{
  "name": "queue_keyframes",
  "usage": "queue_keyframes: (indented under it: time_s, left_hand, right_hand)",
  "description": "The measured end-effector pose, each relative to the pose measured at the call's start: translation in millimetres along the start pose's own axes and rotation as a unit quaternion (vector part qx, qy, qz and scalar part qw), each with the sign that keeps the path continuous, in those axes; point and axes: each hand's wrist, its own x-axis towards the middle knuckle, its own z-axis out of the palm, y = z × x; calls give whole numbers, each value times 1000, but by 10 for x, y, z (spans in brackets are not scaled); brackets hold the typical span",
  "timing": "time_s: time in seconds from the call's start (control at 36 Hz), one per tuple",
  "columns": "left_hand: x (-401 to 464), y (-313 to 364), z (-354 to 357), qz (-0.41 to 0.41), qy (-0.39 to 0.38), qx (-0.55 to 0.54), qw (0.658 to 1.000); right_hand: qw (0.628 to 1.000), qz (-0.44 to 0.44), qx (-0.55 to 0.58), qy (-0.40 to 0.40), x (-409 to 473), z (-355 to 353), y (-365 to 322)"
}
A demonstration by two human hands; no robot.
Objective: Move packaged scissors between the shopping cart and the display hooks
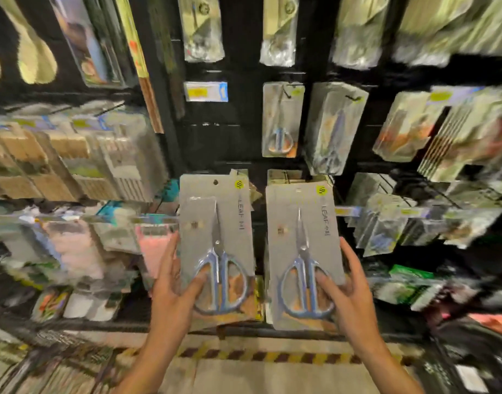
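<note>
Grey card, clear blister, blue-handled steel scissors: one pack in each grip. My left hand (173,291) pinches the left scissors pack (217,245) at its lower edge, thumb on the front; my right hand (349,291) pinches the right scissors pack (303,251) likewise. Both packs upright before the display. Cart not seen. Judged step: hanging. Next needs each punched hole threaded onto a display hook (286,93) on the black rack beyond.

Blurred packaged goods (73,155) and striped floor tape (272,356).
</note>
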Motion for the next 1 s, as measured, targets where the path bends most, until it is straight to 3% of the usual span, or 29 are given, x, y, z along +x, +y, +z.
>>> queue_keyframes:
  time_s: [0.31, 0.61, 1.0]
  left_hand:
    - [490, 367, 497, 34, -29, -3, 999]
    - [1285, 458, 517, 70, -37, -19, 997]
    - [1998, 467, 525, 97, -39, -14, 994]
  right_hand:
    - [999, -39, 21, 0, 574, -153, -392]
    - [996, -81, 18, -18, 1352, 204, -626]
    - [993, -96, 58, 23, 2144, 505, -660]
